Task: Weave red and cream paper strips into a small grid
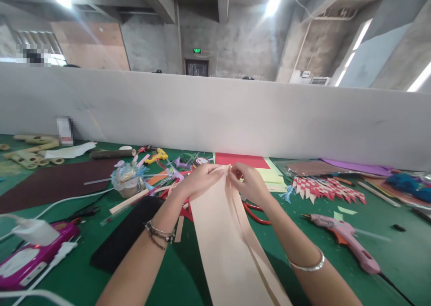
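So there's a big green surface (400, 252) under everything; the tan paper (218, 227) is up front in the middle, held above it, long axis running from the bottom of the view away from the person, far end leaning a bit left; a narrow folded strip runs down its right side; pink glue gun (352, 243) lies off to the right, nozzle pointing away and left; left hand (204, 179) is gripping the paper's far end, fingers fairly straight; right hand (249, 183) is curled up, pinching the fold right beside it; red loop handle (264, 222) sits just below that hand.
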The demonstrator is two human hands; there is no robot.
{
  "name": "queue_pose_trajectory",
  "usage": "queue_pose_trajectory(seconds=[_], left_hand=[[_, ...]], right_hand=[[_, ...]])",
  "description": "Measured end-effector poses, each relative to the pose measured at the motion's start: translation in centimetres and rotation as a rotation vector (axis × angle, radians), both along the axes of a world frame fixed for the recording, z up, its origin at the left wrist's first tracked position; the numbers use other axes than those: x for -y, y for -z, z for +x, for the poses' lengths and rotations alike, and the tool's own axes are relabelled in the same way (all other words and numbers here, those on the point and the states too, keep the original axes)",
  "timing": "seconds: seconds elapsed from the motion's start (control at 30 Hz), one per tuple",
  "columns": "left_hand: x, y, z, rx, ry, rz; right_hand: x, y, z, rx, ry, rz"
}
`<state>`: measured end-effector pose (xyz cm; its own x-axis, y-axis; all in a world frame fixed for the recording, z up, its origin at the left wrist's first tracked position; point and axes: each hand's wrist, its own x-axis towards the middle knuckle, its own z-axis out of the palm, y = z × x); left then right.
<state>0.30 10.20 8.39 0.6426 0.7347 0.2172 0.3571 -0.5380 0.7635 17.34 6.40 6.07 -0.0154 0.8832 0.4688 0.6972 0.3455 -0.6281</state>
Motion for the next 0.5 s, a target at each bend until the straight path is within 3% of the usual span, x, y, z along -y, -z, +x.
queue_pose_trajectory(seconds=[0.1, 0.27, 0.4, 0.5], left_hand=[[-0.2, 0.0, -0.2, -0.003, 0.004, -0.001], [-0.6, -0.2, -0.8, -0.047, -0.011, 0.097], [0.1, -0.3, -0.3, -0.063, -0.160, 0.349], [1.0, 0.1, 0.9, -0.059, -0.284, 0.439]], right_hand=[[0.3, -0.4, 0.6, -0.121, 0.037, -0.014], [0.4, -0.7, 1.4, -0.254, -0.106, -0.109], [0.6, -0.6, 0.9, -0.325, -0.190, -0.145], [0.8, -0.4, 0.3, -0.367, -0.222, -0.150]])
